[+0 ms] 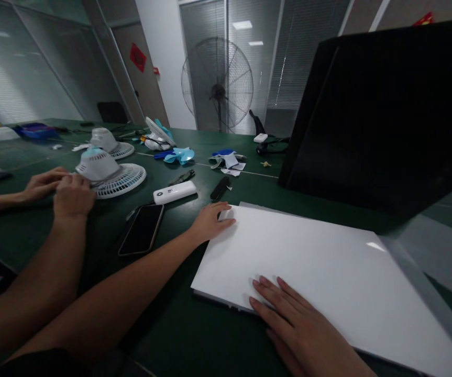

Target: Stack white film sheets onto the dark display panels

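Note:
A glossy white panel (pixel 308 262) lies flat on the green table before me, with a thin translucent layer showing along its far and right edges. My left hand (pixel 210 222) rests at its far left corner, thumb and fingers spread apart on the surface. Near the close edge my right hand (pixel 294 319) lies flat on the panel, fingers stretched out. Behind the panel stands a large black panel (pixel 375 115), leaning; its lower edge blurs into a translucent sheet at the right. Neither hand grips anything.
Left of my arm lie a phone (pixel 142 229), a white handheld device (pixel 174 192), pliers (pixel 182 178) and a black object (pixel 220 187). A co-worker's hands (pixel 72 193) touch a white fan part (pixel 100 167). Blue fan blades (pixel 179 155) lie farther back.

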Demonstrator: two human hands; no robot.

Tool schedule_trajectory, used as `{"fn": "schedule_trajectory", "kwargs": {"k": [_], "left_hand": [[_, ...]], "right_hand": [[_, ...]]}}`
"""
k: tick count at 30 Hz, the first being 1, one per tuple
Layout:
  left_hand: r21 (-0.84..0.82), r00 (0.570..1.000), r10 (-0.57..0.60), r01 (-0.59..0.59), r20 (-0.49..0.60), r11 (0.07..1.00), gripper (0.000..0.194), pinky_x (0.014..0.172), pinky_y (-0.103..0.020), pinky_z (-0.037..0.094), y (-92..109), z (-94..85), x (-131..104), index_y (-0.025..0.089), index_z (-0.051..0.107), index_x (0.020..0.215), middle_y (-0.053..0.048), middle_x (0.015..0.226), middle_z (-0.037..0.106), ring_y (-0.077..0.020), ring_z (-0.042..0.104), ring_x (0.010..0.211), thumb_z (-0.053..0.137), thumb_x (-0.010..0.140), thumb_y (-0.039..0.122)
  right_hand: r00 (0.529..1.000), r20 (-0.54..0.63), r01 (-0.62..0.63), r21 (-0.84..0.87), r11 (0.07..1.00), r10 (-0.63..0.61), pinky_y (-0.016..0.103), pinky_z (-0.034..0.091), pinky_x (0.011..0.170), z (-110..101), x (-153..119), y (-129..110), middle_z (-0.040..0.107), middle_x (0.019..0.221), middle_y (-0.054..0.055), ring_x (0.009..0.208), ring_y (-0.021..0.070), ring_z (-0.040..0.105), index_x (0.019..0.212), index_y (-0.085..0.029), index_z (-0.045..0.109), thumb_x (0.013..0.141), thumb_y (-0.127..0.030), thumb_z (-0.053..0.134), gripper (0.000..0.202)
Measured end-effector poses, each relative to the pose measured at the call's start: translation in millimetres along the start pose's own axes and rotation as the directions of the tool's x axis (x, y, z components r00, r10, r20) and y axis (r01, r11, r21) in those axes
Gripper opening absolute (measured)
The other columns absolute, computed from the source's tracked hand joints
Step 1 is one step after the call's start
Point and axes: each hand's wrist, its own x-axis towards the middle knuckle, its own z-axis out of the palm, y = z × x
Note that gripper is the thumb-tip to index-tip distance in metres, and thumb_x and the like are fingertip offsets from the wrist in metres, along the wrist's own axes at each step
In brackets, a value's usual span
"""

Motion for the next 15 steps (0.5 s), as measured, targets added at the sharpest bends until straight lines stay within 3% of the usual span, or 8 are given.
{"fn": "schedule_trajectory", "kwargs": {"k": [4, 10, 15], "left_hand": [[-0.019, 1.0, -0.003, 0.003, 0.015, 1.0, 0.048, 0.117, -0.045, 0.044, 1.1, -1.5, 0.1, 0.017, 0.07, 0.128, -0.013, 0.144, 0.063, -0.0301, 0.063, 0.13, 0.074, 0.088, 0.044], [-0.014, 1.0, 0.011, -0.011, 0.012, 1.0, 0.051, 0.117, -0.046, 0.043, -1.4, 0.1, 0.0, 0.018, 0.069, 0.129, -0.013, 0.145, 0.063, -0.0305, 0.062, 0.13, 0.076, 0.086, 0.044], [-0.003, 1.0, 0.022, -0.022, 0.008, 1.0, 0.047, 0.116, -0.045, 0.045, 0.2, -1.4, -1.4, 0.018, 0.072, 0.124, -0.013, 0.141, 0.064, -0.0298, 0.063, 0.127, 0.077, 0.085, 0.044]], "right_hand": [[0.998, 0.06, 0.02, 0.07, 0.997, -0.025, 0.04, 0.04, 0.12, -9.2, 3.0, -2.9, 0.032, 0.16, 0.009, 0.145, 0.0238, 0.038, 0.153, -0.017, 0.049, 0.083, -0.003, 0.049, 0.072], [0.993, 0.104, 0.042, 0.063, 0.997, -0.048, 0.039, 0.045, 0.114, -14.7, 6.0, -6.8, 0.033, 0.158, 0.01, 0.142, 0.0248, 0.042, 0.151, -0.016, 0.051, 0.081, -0.004, 0.052, 0.072], [0.998, 0.05, 0.047, 0.034, 0.998, -0.049, 0.034, 0.046, 0.113, -5.8, 5.1, -5.5, 0.031, 0.159, 0.011, 0.142, 0.0243, 0.041, 0.152, -0.017, 0.05, 0.082, -0.005, 0.052, 0.071]]}}
